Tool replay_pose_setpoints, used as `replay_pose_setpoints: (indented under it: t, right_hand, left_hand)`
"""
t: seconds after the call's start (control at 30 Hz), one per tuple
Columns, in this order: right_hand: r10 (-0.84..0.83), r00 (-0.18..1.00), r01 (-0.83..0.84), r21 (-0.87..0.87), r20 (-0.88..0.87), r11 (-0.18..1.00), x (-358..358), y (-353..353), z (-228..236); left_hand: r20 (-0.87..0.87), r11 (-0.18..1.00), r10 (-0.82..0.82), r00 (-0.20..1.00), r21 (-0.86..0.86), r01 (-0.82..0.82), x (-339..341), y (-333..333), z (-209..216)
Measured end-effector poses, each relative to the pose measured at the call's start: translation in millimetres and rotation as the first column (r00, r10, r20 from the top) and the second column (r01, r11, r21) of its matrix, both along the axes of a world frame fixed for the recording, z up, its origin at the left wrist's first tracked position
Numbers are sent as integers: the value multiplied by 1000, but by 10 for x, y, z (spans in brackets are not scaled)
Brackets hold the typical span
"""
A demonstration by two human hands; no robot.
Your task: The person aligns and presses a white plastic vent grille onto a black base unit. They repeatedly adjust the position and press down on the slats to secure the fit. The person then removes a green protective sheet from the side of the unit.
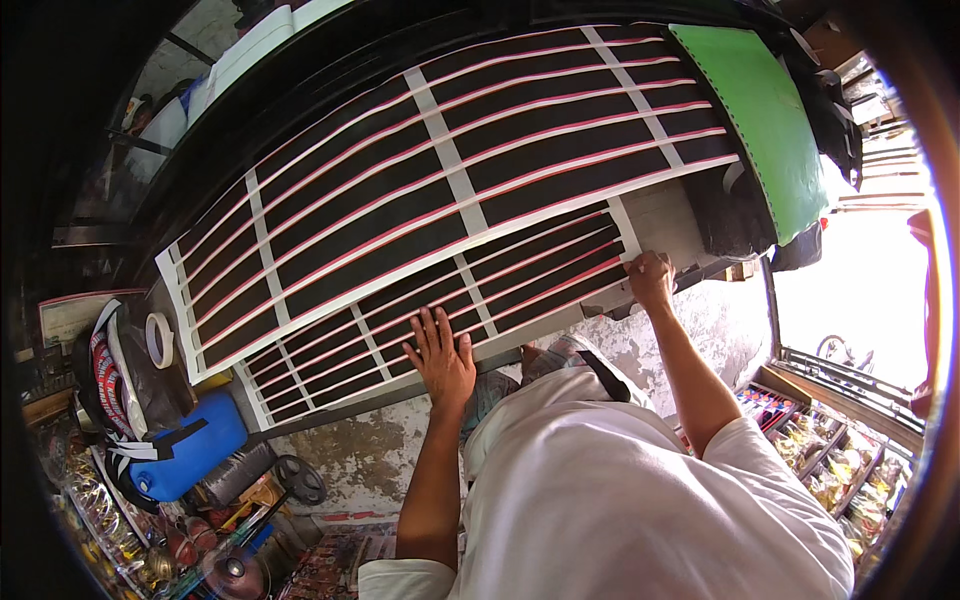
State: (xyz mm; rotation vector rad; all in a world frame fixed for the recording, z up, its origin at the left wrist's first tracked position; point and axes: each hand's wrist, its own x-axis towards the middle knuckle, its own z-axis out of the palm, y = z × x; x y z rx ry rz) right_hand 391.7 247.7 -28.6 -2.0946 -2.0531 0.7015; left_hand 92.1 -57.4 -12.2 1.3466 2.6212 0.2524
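Above peeling plaster (372, 447), the smaller striped sheet (510, 278) runs crosswise under my splayed, empty left hand (443, 365) to my curled right (651, 279), hold unclear.

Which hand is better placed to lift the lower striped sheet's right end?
Probably your right hand: it sits curled at that end of the lower striped sheet, while your left hand lies flat, spread, farther left.

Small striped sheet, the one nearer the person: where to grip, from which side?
On the small striped sheet, probably pinch the pale right-end strip at its near corner, from the right: it lies clear of the large striped sheet, which overlaps the far edge. The right hand is at that corner; the left hand lies flat on the near side.
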Motion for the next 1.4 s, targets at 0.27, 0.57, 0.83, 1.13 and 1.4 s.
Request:
replay_pose_setpoints:
  t: [0.27, 0.57, 0.83, 1.13, 1.4]
  right_hand:
    - [-16, 997, 17, 18, -70, 1000, 45, 49, 4]
    - [30, 996, -28, 23, -82, 999, 110, 25, 110]
    - [20, 1000, -19, 33, -25, 999, 4, -94, 63]
    - [35, 998, -31, 70, -50, 997, 4, -141, 76]
    - [41, 998, -32, 162, -52, 986, 42, -149, 17]
  left_hand:
    - [-46, 1000, 3, 999, 28, -1, 38, 23, 7]
    - [15, 999, 51, 999, -9, -51, 75, 102, 86]
    - [61, 998, 56, 997, 15, -57, 165, 329, 97]
    - [-33, 998, 50, 998, -46, -51, 186, 322, 18]
    - [-9, 998, 62, 998, 8, -62, 217, 336, 78]
